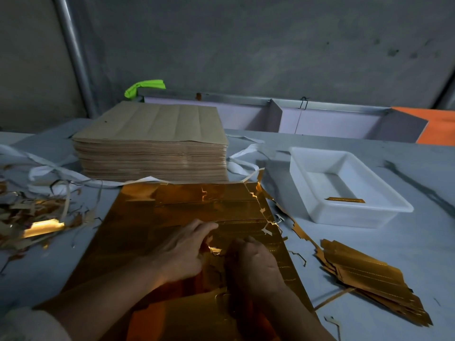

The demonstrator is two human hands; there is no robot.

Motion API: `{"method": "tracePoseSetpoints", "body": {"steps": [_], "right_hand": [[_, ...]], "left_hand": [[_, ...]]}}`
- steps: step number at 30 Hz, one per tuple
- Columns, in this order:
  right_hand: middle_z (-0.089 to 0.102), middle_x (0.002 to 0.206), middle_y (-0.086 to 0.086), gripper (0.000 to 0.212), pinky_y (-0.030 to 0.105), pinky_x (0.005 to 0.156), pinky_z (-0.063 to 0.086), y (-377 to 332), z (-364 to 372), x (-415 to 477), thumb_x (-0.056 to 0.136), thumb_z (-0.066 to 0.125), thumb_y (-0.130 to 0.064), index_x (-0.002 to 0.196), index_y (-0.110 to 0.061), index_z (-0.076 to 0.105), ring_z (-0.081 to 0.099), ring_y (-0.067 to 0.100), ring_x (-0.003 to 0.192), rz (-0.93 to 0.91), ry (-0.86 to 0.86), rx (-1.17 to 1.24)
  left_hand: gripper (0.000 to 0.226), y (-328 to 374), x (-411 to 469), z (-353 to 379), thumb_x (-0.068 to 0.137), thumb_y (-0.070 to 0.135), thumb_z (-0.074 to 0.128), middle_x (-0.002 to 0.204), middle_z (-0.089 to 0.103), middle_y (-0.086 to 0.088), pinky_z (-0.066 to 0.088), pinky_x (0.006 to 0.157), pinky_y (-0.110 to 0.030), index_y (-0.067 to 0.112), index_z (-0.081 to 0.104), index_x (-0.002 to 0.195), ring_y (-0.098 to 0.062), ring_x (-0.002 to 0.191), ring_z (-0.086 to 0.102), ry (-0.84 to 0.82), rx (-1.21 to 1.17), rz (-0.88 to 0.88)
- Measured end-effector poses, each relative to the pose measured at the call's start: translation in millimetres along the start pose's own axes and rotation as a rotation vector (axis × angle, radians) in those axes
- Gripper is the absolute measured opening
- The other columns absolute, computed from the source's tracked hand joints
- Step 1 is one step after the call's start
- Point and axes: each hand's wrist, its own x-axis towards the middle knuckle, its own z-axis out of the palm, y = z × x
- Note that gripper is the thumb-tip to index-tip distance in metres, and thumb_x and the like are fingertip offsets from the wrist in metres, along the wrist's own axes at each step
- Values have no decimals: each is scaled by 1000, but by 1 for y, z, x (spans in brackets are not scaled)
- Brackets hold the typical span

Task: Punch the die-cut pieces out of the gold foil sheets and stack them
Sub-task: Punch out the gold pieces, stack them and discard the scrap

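**Both hands down on the gold sheet at the near edge**

A gold foil sheet [172, 217] lies flat at the middle of the near edge of the grey surface [418, 242]. Its right side is ragged where thin foil trimmings hang loose. The left hand [182, 252] rests on the sheet with its fingers stretched forward and lying flat on the foil, so its grip is wide and holds nothing. The right hand [253, 262] is just beside it, knuckles up and fingers curled down onto the sheet. Its fingertips are hidden, so I cannot tell whether that grip has pinched anything. Between the two hands a small bright bit of foil [215, 250] stands up from the sheet.

Toward the near right corner the punched gold pieces [369, 279] lie in a loose, fanned stack, apart from the sheet. Beyond them, toward the right side, sits a white tray [344, 217] with one narrow gold strip [344, 200] lying in it. A tall stack of brown sheets [152, 141] stands toward the far edge, just behind the gold sheet. Along the left edge lies a heap of gold and brown scraps [32, 217], with white paper strips [49, 168] trailing over it.
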Motion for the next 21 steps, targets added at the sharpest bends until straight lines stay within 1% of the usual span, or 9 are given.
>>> {"method": "tracePoseSetpoints", "body": {"steps": [2,4,6,10,12,15,17,19,21], "right_hand": [[51,127,-1,35,22,86,47,1,0,2,95,63,-26,128,-26,52,49,9,101,11,-18,-20],[52,128,0,36,24,89,47,1,0,3,95,63,-25,129,-25,51,53,13,107,23,-34,-50],[52,129,2,37,26,91,48,1,0,4,96,61,-26,131,-24,49,54,15,110,34,-41,-63],[52,129,3,43,29,92,48,-1,1,6,95,61,-32,134,-21,46,54,18,113,39,-59,-120],[52,130,4,45,30,94,48,2,1,7,96,61,-33,135,-20,44,54,18,114,71,-50,-122],[53,129,3,41,27,92,45,14,-3,6,98,57,-31,134,-19,43,55,16,113,161,28,-68],[56,119,0,31,26,83,46,24,-8,6,100,50,-34,128,-20,47,55,14,101,242,145,3],[52,103,-4,25,26,76,45,31,-13,7,102,46,-34,121,-19,50,52,12,89,323,257,51],[49,99,-4,23,27,75,44,39,-17,8,102,45,-32,120,-19,52,50,11,87,375,305,69]], "left_hand": [[83,-5,-1,0,86,18,66,141,28,21,37,87,-18,50,17,146,-3,126,33,31,9,-9],[81,-9,-1,0,86,22,66,139,30,21,34,77,-13,50,18,145,-1,120,33,53,17,-6],[77,-12,-1,0,86,24,66,138,31,21,33,73,-12,49,22,144,-1,119,34,56,15,-9],[70,-12,-1,0,88,23,65,138,30,22,34,77,-13,48,30,143,-3,124,34,52,11,-9],[68,-10,-1,-1,89,21,64,137,30,23,36,81,-14,47,32,143,-3,125,34,51,-4,0],[66,-8,-3,-4,89,20,63,137,31,21,41,92,-19,45,33,143,-5,127,35,52,-6,4],[63,-7,-2,-5,90,21,62,136,32,20,41,92,-20,44,35,142,-5,125,36,54,-4,6],[58,-6,-2,-4,91,22,61,135,33,20,39,91,-19,44,39,140,-3,123,36,55,-5,19],[53,-3,-1,-3,92,24,60,134,35,20,37,94,-20,44,43,138,-2,122,34,52,11,43]]}}
